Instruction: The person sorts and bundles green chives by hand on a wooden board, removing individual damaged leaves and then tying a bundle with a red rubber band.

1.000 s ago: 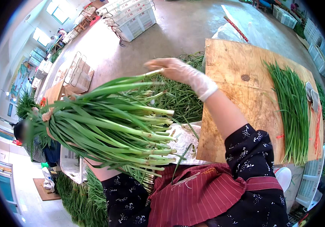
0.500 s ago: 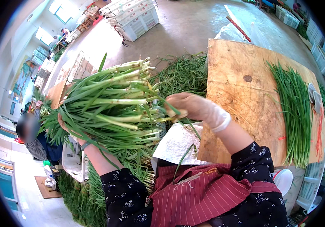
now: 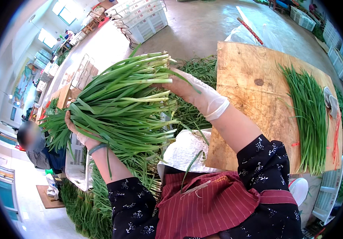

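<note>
A big loose bunch of garlic chives (image 3: 119, 95) is held up in front of me, its flat green leaves to the left and its pale stem ends to the right. My left hand (image 3: 75, 128) wraps around the leafy part from below, a bracelet at the wrist. My right hand (image 3: 181, 85), in a thin whitish glove, is closed at the upper stem ends; its fingertips are hidden among the stems. One loose leaf hangs across that hand. A white cloth (image 3: 185, 149) lies over my lap below, above my dark red striped apron (image 3: 209, 203).
A wooden board (image 3: 245, 107) on the right bears a neat pile of chives (image 3: 307, 119) and a grey glove (image 3: 331, 102). Loose greens (image 3: 197, 71) lie beyond my hands. White crates (image 3: 143, 24) are stacked farther off. A person (image 3: 40, 147) sits at left near a white basket (image 3: 75, 161).
My right hand has moved up and left, from beside the stem ends onto the upper stems. The bunch has fanned and lifted slightly at its top.
</note>
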`<state>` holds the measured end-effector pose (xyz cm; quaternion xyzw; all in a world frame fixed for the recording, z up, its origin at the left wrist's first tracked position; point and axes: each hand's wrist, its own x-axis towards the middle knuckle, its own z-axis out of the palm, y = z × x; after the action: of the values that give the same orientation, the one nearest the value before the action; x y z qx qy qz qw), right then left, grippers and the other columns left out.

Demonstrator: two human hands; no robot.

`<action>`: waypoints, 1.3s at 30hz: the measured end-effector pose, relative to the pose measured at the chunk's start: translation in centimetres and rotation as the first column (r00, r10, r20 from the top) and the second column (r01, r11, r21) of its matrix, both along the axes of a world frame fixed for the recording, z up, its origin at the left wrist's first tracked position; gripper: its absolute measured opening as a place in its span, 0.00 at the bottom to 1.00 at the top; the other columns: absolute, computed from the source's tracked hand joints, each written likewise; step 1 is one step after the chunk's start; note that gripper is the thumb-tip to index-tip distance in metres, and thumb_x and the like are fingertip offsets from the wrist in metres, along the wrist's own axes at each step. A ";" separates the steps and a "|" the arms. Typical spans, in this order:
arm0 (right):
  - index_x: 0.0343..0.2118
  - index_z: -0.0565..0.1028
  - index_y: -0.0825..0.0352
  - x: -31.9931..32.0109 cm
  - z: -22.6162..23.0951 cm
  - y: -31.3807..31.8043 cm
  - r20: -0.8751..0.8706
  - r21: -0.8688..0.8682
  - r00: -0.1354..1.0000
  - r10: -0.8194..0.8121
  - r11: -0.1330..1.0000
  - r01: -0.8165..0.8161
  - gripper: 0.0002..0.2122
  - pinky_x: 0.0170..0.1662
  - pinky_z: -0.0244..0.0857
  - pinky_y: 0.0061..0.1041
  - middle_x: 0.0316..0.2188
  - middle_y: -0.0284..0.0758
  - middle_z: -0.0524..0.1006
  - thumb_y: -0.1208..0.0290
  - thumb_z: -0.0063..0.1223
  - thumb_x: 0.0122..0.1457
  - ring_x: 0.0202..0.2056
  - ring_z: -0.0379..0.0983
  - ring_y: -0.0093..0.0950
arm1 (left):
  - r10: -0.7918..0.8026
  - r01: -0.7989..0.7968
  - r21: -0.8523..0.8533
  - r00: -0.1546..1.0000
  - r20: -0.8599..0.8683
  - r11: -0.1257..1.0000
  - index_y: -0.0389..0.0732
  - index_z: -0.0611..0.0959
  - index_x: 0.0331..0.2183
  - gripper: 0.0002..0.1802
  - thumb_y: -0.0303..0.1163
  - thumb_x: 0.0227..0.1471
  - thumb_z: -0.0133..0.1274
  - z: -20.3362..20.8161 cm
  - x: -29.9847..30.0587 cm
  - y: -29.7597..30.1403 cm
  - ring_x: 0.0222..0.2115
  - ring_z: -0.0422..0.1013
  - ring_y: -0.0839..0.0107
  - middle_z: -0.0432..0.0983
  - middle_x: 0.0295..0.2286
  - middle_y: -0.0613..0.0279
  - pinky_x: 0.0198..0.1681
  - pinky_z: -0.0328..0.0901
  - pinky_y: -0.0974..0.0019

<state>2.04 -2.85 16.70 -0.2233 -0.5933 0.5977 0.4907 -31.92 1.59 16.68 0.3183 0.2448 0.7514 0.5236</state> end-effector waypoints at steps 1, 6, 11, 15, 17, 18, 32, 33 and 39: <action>0.50 0.63 0.67 -0.4 -0.3 -0.1 -0.264 -0.195 0.964 0.030 0.977 -0.084 0.21 0.48 0.60 0.24 0.45 0.36 0.68 0.66 0.48 0.55 0.45 0.64 0.25 | -0.016 0.015 0.033 0.999 0.038 0.999 0.40 0.73 0.40 0.19 0.39 0.46 0.43 0.0 0.5 -0.3 0.40 0.67 0.66 0.71 0.38 0.60 0.45 0.61 0.61; 0.51 0.60 0.68 -2.1 -2.0 -1.0 0.051 -0.077 0.996 -0.077 0.994 0.080 0.23 0.50 0.59 0.22 0.44 0.35 0.69 0.73 0.51 0.52 0.45 0.65 0.24 | 0.000 -0.004 0.041 0.997 0.082 0.999 0.40 0.72 0.39 0.17 0.36 0.45 0.45 0.4 -0.3 -0.6 0.39 0.66 0.66 0.70 0.36 0.62 0.46 0.60 0.62; 0.52 0.58 0.67 -1.2 -5.9 -1.8 -0.602 -0.214 0.763 0.236 0.873 -0.439 0.22 0.52 0.57 0.26 0.48 0.40 0.67 0.68 0.47 0.55 0.47 0.65 0.29 | -0.163 0.159 0.087 0.986 0.042 0.983 0.38 0.72 0.39 0.17 0.35 0.45 0.46 -0.1 -0.7 -0.2 0.42 0.65 0.65 0.70 0.38 0.58 0.49 0.58 0.60; 0.45 0.67 0.65 -0.1 -5.3 -3.0 0.440 0.407 0.846 -0.301 0.907 0.111 0.16 0.46 0.63 0.28 0.41 0.37 0.71 0.72 0.49 0.52 0.42 0.68 0.31 | -0.407 0.380 0.204 0.907 0.110 0.902 0.34 0.72 0.40 0.20 0.36 0.46 0.44 -1.1 -1.5 0.9 0.43 0.65 0.63 0.70 0.40 0.56 0.50 0.59 0.60; 0.33 0.73 0.65 1.9 -4.9 -3.2 0.374 0.547 0.877 -0.301 0.836 0.053 0.10 0.40 0.67 0.27 0.34 0.35 0.73 0.80 0.55 0.45 0.35 0.70 0.31 | -0.221 0.209 0.130 0.971 0.092 0.969 0.35 0.72 0.41 0.20 0.36 0.46 0.43 -1.1 -1.6 1.1 0.43 0.66 0.62 0.70 0.40 0.56 0.49 0.59 0.60; 0.27 0.72 0.67 2.9 -6.4 -2.3 0.249 0.555 0.931 -0.268 0.827 0.089 0.04 0.39 0.68 0.26 0.32 0.35 0.73 0.77 0.53 0.47 0.33 0.70 0.29 | -0.126 0.118 0.095 0.989 0.078 0.988 0.35 0.73 0.41 0.20 0.37 0.46 0.43 -1.0 -1.7 1.1 0.42 0.66 0.62 0.70 0.40 0.56 0.49 0.59 0.60; 0.55 0.57 0.51 3.7 -3.1 0.2 0.465 0.526 0.675 -0.573 0.792 0.311 0.33 0.49 0.62 0.29 0.43 0.40 0.69 0.58 0.58 0.45 0.44 0.68 0.31 | 0.230 -0.255 -0.106 0.951 -0.206 0.961 0.47 0.67 0.46 0.19 0.42 0.54 0.35 -3.0 -5.2 -1.7 0.45 0.63 0.68 0.66 0.45 0.64 0.53 0.53 0.57; 0.55 0.57 0.51 2.5 -1.7 -0.5 0.468 0.605 0.643 -0.607 0.750 0.267 0.35 0.48 0.63 0.28 0.42 0.41 0.70 0.55 0.58 0.42 0.43 0.69 0.31 | 0.184 -0.201 -0.091 0.969 -0.164 0.975 0.47 0.68 0.46 0.19 0.42 0.54 0.35 -3.2 -5.6 -1.3 0.46 0.63 0.67 0.66 0.45 0.64 0.54 0.53 0.57; 0.41 0.72 0.63 -1.0 -1.5 -1.6 0.100 0.428 0.883 -0.458 0.821 0.378 0.15 0.27 0.65 0.20 0.20 0.32 0.75 0.64 0.52 0.52 0.20 0.69 0.23 | 0.090 -0.089 -0.131 0.996 0.005 0.987 0.44 0.73 0.41 0.20 0.45 0.49 0.41 -2.0 -2.0 -1.2 0.43 0.65 0.64 0.69 0.42 0.60 0.48 0.59 0.56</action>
<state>1.04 -4.45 15.24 -0.3029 -0.6838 0.3167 0.5834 -33.96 0.37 14.65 0.2679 0.3044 0.7583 0.5104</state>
